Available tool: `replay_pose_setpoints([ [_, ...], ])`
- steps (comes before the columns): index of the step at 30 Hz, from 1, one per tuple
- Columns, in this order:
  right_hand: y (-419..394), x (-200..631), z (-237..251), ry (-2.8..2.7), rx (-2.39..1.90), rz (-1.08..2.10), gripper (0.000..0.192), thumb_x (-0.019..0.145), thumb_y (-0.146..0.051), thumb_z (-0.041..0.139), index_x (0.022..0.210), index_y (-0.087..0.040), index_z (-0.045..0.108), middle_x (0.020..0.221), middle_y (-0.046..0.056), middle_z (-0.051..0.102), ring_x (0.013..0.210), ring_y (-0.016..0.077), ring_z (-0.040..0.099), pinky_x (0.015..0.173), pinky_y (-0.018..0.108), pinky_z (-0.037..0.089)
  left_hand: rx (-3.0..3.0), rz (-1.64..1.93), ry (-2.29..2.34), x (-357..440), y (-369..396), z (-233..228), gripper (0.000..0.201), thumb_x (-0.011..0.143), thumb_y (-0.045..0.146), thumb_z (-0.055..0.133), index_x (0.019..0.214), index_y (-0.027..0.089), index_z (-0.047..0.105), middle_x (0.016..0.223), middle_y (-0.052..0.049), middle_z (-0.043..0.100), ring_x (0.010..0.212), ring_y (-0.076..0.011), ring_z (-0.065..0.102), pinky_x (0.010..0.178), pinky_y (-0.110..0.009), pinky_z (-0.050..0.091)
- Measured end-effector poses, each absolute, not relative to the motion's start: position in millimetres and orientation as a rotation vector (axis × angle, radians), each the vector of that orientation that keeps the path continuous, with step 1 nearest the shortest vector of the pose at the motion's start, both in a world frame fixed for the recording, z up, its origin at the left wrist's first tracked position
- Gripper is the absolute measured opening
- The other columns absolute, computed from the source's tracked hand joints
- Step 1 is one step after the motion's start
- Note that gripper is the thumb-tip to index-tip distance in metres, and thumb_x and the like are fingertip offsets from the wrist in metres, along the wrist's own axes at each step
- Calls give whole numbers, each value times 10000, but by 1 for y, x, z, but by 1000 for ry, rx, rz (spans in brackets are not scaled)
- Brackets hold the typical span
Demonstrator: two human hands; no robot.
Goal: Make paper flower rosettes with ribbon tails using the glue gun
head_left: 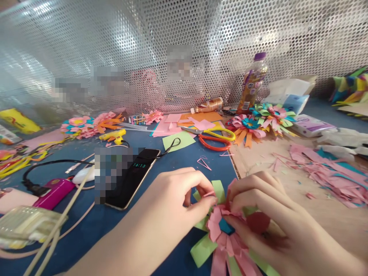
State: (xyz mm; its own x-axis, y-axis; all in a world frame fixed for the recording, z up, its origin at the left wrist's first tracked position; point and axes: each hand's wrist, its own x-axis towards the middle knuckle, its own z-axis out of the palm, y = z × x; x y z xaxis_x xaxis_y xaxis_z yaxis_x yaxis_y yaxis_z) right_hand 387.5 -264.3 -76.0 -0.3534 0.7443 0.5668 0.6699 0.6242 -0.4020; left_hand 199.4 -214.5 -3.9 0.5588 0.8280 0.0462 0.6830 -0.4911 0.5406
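A paper flower (pixel 215 226) in pink and green, with a blue centre, lies in front of me at the table's lower middle. My left hand (pixel 186 195) is at its upper left edge, thumb and forefinger pinched on a small pink paper petal. My right hand (pixel 264 214) curls over the flower's right side, with thumb and fingers closed on its pink petals. Part of the flower is hidden under the right hand. Beyond the hands lie scissors (pixel 217 140) with red and yellow handles, and thin pink paper scraps (pixel 204 163).
A phone (pixel 135 180) lies left of my forearm, among cables and a magenta plug adapter (pixel 56 191). Farther back are a yellow glue gun (pixel 113 135), coloured paper sheets (pixel 172 124), finished paper flowers (pixel 273 117) and a drink bottle (pixel 253 82). Pink strips (pixel 324 172) pile up at right.
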Motion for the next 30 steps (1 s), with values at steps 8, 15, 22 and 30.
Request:
replay_pose_setpoints([
  [8, -266, 389, -75, -2110, -1100, 142, 150, 780, -95, 552, 835, -222, 495, 887, 48, 581, 775, 188, 533, 614, 333, 427, 2307, 409, 1207, 203, -214, -5, 78, 750, 157, 623, 704, 207, 662, 622, 81, 592, 504, -46, 438, 477, -151, 317],
  [15, -265, 388, -77, -2086, -1101, 134, 150, 779, -92, 558, 828, -222, 504, 881, 47, 580, 764, 186, 528, 633, 346, 431, 2332, 421, 1210, 204, -214, -7, 84, 746, 158, 623, 689, 206, 662, 616, 79, 602, 481, -51, 422, 470, -158, 317],
  [22, -265, 388, -75, -2075, -1103, 127, 126, 785, -103, 548, 826, -220, 521, 873, 50, 584, 759, 187, 535, 632, 345, 436, 2350, 439, 1177, 202, -215, -8, 93, 768, 163, 616, 703, 215, 659, 671, 82, 628, 513, -52, 459, 509, -156, 346],
  [30, -266, 387, -76, -2083, -1115, 146, 146, 778, -96, 558, 832, -223, 511, 885, 49, 580, 777, 192, 532, 642, 354, 443, 2368, 416, 1134, 203, -214, -7, 113, 780, 159, 617, 687, 210, 654, 668, 81, 618, 516, -49, 458, 514, -151, 349],
])
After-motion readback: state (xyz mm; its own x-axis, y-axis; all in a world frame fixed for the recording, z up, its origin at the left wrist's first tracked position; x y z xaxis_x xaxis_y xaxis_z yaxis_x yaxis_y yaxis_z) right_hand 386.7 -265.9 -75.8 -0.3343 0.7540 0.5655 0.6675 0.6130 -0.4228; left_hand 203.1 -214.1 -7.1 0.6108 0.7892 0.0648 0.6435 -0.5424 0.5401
